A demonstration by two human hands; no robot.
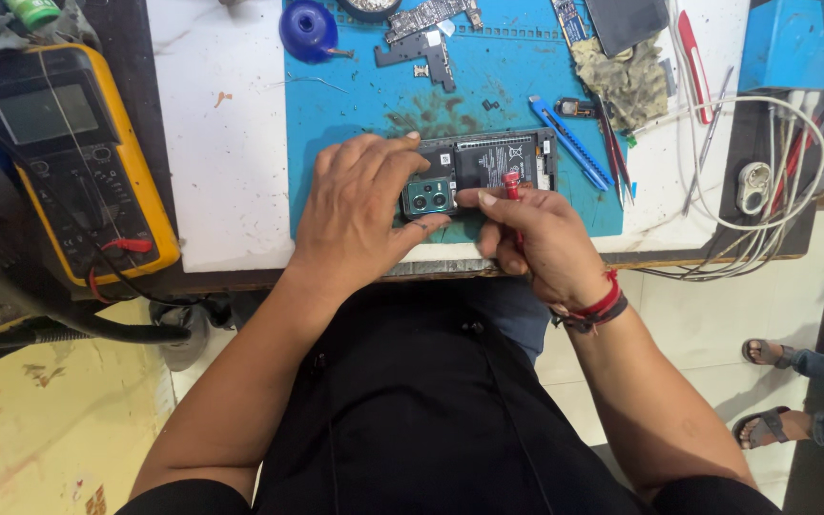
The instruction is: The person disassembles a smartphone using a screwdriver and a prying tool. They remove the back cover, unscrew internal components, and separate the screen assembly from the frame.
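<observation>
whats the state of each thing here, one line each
phone: back off, battery and camera block exposed, flat on the mat
left hand: pressed on the phone's left end
right hand: fingers closed on a red tool
red tool: tip down on the phone
meter: screen blank, leads plugged in
circuit boards: loose on the mat
blue tool: lying unused

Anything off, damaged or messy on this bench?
The phone under both hands lies with its back off, battery and camera module bare. The left hand steadies it; the right hand holds a red-handled tool on it. Dark stains mark the blue mat, and loose circuit boards lie near its far edge.
</observation>
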